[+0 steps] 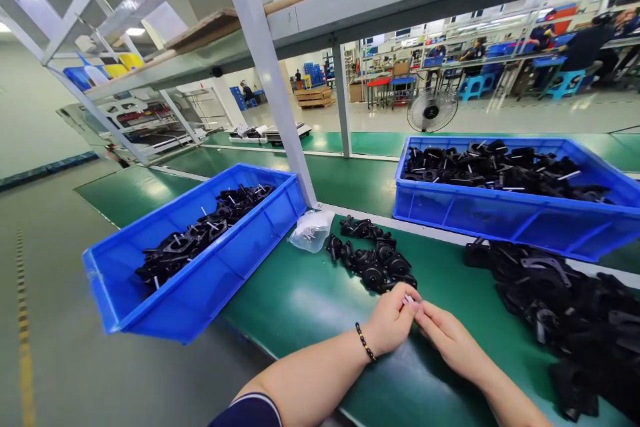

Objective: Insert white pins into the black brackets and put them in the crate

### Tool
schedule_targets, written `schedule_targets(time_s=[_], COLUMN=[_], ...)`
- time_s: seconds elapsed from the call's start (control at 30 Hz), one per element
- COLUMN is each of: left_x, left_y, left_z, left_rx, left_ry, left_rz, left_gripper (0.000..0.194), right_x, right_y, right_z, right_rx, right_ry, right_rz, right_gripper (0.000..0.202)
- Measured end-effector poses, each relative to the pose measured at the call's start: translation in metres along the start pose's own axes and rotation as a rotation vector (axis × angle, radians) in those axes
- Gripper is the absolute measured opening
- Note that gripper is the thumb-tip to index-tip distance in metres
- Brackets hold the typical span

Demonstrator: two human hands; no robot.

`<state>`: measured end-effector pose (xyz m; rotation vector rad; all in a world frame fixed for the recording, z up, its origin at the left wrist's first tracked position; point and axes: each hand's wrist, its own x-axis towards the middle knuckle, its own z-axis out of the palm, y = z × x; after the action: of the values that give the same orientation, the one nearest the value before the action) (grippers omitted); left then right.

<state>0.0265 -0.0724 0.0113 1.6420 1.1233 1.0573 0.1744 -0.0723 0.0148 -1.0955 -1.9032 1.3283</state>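
My left hand (394, 321), with a beaded bracelet on its wrist, is closed around small silvery pins (409, 299) whose ends show between thumb and fingers. The fingertips of my right hand (450, 341) are pinched together against the left ones; what they grip is hidden. Just beyond my hands lies a cluster of black moulded parts (373, 260) on the green tabletop (300, 303). A clear plastic bag (313, 230) with similar pins in it sits to the left of that cluster.
At the left stands a blue bin (240, 260) of black parts with pins sticking out. A second blue bin (500, 210) of such parts is at the back right. Loose black parts (575, 320) are heaped at the right. A shelf post (273, 80) rises behind the bag.
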Motion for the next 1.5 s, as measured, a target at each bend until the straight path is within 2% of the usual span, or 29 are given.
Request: schedule_targets(time_s=[0.1, 0.23, 0.37, 0.5, 0.57, 0.63, 0.7, 0.77, 0.9, 1.0, 1.17, 1.3, 1.5], left_x=[-0.001, -0.001, -0.003, -0.006, -0.007, -0.007, -0.007, -0.006, -0.005, -0.005, -0.005, -0.005, -0.003], left_y=[0.003, 0.010, 0.012, 0.013, 0.014, 0.014, 0.014, 0.012, 0.008, 0.006, 0.007, 0.006, 0.003], left_z=[0.001, 0.002, 0.002, 0.001, 0.000, -0.001, -0.002, -0.004, -0.005, -0.003, 0.000, 0.000, 0.001], left_rx=[-0.139, -0.256, -0.377, -0.412, -0.379, -0.315, -0.233, -0.163, -0.081, -0.068, -0.047, 0.001, 0.005], left_ry=[0.047, 0.038, 0.000, -0.076, -0.092, -0.086, -0.065, -0.031, -0.032, -0.081, -0.140, -0.185, -0.210], left_rz=[-0.042, 0.009, 0.055, 0.120, 0.182, 0.305, 0.435, 0.505, 0.491, 0.461, 0.416, 0.366, 0.393], left_gripper=[0.033, 0.029, 0.033, 0.032, 0.032, 0.031, 0.030, 0.029, 0.030, 0.034, 0.035, 0.035, 0.032], right_x=[-0.001, -0.002, -0.003, -0.004, -0.004, -0.005, -0.006, -0.009, -0.015, -0.018, -0.019, -0.020, -0.018], right_y=[0.003, 0.006, 0.000, -0.003, -0.002, 0.000, 0.002, 0.003, 0.002, -0.003, -0.016, -0.017, -0.013], right_z=[0.003, 0.003, -0.001, -0.007, -0.009, -0.010, -0.013, -0.017, -0.026, -0.024, -0.011, -0.004, -0.003], right_rx=[-0.015, -0.073, -0.129, -0.094, -0.092, -0.116, -0.162, -0.204, -0.230, -0.251, -0.271, -0.285, -0.306], right_ry=[0.091, 0.151, 0.144, 0.084, 0.067, 0.091, 0.156, 0.229, 0.388, 0.453, 0.395, 0.342, 0.352], right_rz=[-0.016, -0.084, -0.123, -0.161, -0.172, -0.167, -0.164, -0.206, -0.393, -0.462, -0.529, -0.543, -0.516], right_gripper=[0.037, 0.033, 0.035, 0.033, 0.033, 0.034, 0.031, 0.023, 0.009, 0.010, 0.018, 0.020, 0.012])
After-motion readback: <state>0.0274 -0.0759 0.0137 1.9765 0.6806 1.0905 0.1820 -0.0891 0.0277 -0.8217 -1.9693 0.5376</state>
